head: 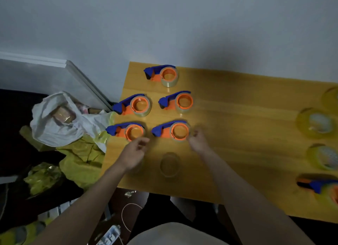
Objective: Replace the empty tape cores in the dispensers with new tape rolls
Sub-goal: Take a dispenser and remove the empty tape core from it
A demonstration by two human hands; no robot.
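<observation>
Five blue-and-orange dispensers sit on the left of the desk, each holding tape. My right hand hovers at the nearest one, my left hand beside another; both grips loosely curled, holding nothing visible. Spare rolls line the desk's right edge.

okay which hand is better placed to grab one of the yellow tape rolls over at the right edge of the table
Probably the right hand. It hovers beside the nearest blue and orange dispenser, on the side toward the yellow tape rolls. The left hand would have to cross over.
</observation>
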